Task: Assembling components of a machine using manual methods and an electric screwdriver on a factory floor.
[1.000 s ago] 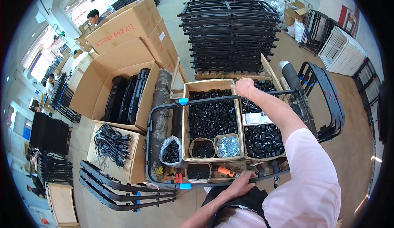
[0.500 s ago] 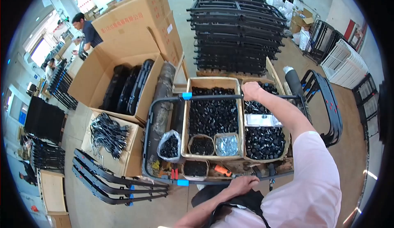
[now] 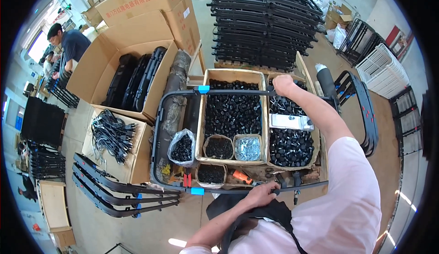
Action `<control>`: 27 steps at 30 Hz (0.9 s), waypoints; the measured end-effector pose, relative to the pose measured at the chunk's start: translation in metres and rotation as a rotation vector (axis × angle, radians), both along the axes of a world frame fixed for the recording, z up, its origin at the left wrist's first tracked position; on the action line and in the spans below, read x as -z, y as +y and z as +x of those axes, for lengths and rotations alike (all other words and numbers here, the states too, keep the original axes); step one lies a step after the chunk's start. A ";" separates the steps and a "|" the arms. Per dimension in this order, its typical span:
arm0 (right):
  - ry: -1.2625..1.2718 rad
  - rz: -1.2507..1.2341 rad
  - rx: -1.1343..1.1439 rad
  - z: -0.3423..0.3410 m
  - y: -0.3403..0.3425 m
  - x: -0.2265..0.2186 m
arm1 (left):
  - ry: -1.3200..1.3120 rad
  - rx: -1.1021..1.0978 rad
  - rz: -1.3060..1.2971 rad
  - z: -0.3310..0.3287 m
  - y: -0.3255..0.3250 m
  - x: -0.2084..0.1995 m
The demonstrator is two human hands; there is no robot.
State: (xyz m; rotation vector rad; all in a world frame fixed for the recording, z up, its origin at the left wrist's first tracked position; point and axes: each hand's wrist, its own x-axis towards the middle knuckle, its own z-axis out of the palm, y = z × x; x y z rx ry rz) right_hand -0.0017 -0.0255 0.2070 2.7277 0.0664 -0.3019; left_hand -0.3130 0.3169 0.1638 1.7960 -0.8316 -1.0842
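A large black tubular frame [image 3: 157,130] with rounded corners and blue tape lies across the wooden boxes. My right hand [image 3: 284,85] is closed at its far rail, with a small dark knob [image 3: 270,89] at the fingertips, partly hidden. My left hand [image 3: 263,195] is at the near rail, fingers closed on a black round knob [image 3: 275,191]. Between the hands, black knobs with metal studs [image 3: 290,149] fill the right box, where a white-and-grey flat packet [image 3: 291,121] lies. The left box holds many black caps [image 3: 233,114] and a small tub of silver screws [image 3: 248,148].
An orange-handled tool [image 3: 242,177] and a red-handled tool [image 3: 187,178] lie along the bench front. At left stand an open carton [image 3: 98,78], bundled cables [image 3: 114,135] and curved black frames [image 3: 119,197]. Stacked frames [image 3: 265,30] rise behind; a person [image 3: 73,46] works far left.
The view has shifted, so the bench sits higher and further left. A black knob now shows at my left fingertips. My right hand stays at the far rail.
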 end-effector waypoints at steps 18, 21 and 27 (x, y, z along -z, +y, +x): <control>-0.038 0.025 -0.050 0.007 0.025 -0.004 | -0.107 0.093 0.087 0.000 -0.017 0.007; 0.153 -0.100 0.058 0.009 0.027 -0.008 | -0.116 0.059 0.067 -0.003 -0.015 0.005; 0.161 -0.052 0.003 0.012 0.021 -0.006 | -0.087 0.038 0.115 0.001 -0.012 0.000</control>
